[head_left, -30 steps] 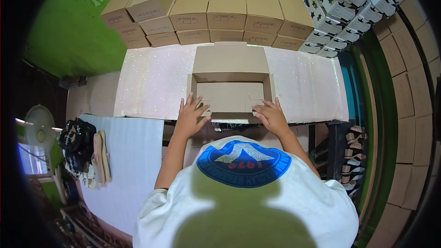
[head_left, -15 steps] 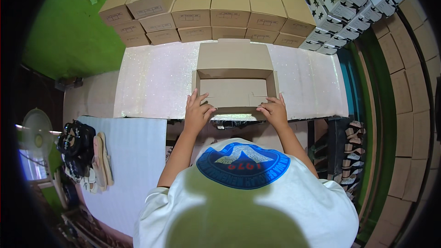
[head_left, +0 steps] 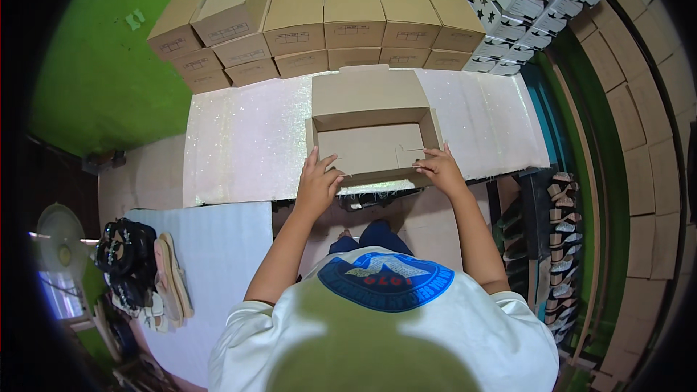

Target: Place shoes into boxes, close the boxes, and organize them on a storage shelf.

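A brown cardboard box [head_left: 370, 147] lies at the front edge of the table, its hinged lid [head_left: 369, 93] folded up and back on the far side. Nothing shows inside but the bare cardboard bottom with its cut slits. At the near left corner my left hand [head_left: 318, 183] grips the box wall, with fingers bent over the edge. My right hand [head_left: 441, 171] pinches the near right corner in the same way. Both hands hide parts of the front wall.
Closed brown boxes [head_left: 354, 7] stand stacked along the back, beside white star-patterned boxes [head_left: 519, 0]. On a lower white-topped table [head_left: 225, 261] to the left lie black shoes [head_left: 125, 250] and pale sandals [head_left: 168, 279]. Shoes [head_left: 565, 247] line a rack at right; a fan [head_left: 62, 239] stands far left.
My view has shifted and tilted slightly, so my legs now show below the table. Both hands stay at the near corners of the box, which sits nearly in the same place.
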Demonstrator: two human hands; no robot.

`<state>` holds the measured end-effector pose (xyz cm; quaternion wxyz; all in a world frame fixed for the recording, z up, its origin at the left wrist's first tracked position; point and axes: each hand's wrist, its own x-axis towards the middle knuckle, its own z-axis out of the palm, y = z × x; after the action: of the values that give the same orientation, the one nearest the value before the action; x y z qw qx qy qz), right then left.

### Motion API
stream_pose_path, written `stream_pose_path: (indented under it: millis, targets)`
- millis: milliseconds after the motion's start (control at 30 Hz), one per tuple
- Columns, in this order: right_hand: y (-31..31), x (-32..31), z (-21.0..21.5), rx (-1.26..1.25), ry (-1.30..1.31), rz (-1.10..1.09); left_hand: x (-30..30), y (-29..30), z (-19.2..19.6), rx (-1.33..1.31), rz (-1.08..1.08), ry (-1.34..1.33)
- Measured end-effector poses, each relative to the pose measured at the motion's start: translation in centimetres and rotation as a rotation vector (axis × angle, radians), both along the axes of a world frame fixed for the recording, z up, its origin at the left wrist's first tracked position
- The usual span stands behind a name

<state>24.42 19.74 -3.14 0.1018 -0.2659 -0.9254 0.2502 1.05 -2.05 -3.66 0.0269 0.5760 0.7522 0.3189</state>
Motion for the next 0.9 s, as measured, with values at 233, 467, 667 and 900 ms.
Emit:
stream_pose_path:
  millis: [233, 467, 667, 900]
  targets:
    - [-2.9, -0.3, 1.5, 0.308, -0.075, -0.036, 1.1, -1.1, 0.8, -0.077, 0.110, 0.091]
    - [-10.8, 1.1, 1.9, 0.349, 0.036, -0.064, 4.1, -7.4, 0.6, -0.161, 0.271, 0.045]
    - [-18.1, 5.3, -0.1, 0.254, 0.031, 0.083, 10.1, -15.1, -1.7, -0.213, 0.355, -0.023]
    - [-26.7, 12.7, -1.5, 0.187, -0.037, 0.079, 18.7, -23.4, -2.7, -0.310, 0.285, -0.071]
